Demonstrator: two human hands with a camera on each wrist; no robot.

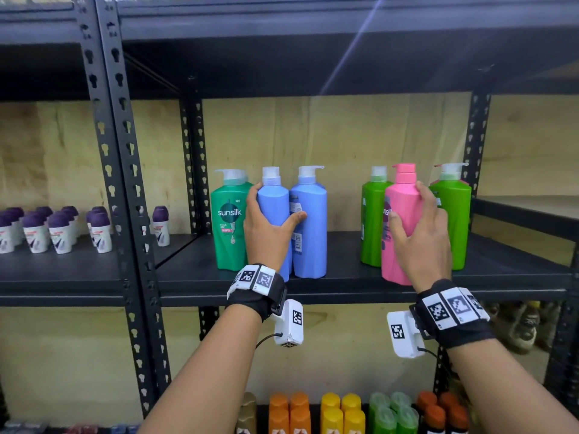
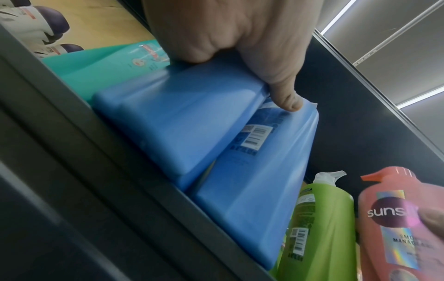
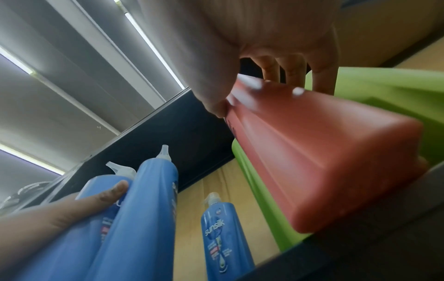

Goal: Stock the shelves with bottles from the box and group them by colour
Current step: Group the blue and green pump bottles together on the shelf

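Observation:
On the black middle shelf (image 1: 344, 277) stand a teal-green bottle (image 1: 230, 220), two blue bottles, two light green bottles and a pink one. My left hand (image 1: 274, 211) grips the left blue bottle (image 1: 272, 195), thumb touching the right blue bottle (image 1: 311, 220). My right hand (image 1: 413, 214) grips the pink bottle (image 1: 402, 195) at the shelf's front edge, between and in front of the green bottles (image 1: 372, 220) (image 1: 452, 220). The left wrist view shows my thumb on the blue bottle (image 2: 180, 117). The right wrist view shows the pink bottle's base (image 3: 348, 180) and another blue bottle (image 3: 225, 237) farther back.
Small white bottles with purple caps (image 1: 56, 230) fill the left bay. Orange, yellow and green bottles (image 1: 313, 411) crowd the shelf below. A black upright (image 1: 125, 183) divides the bays. Bare shelf (image 1: 343, 245) lies between the blue and green bottles.

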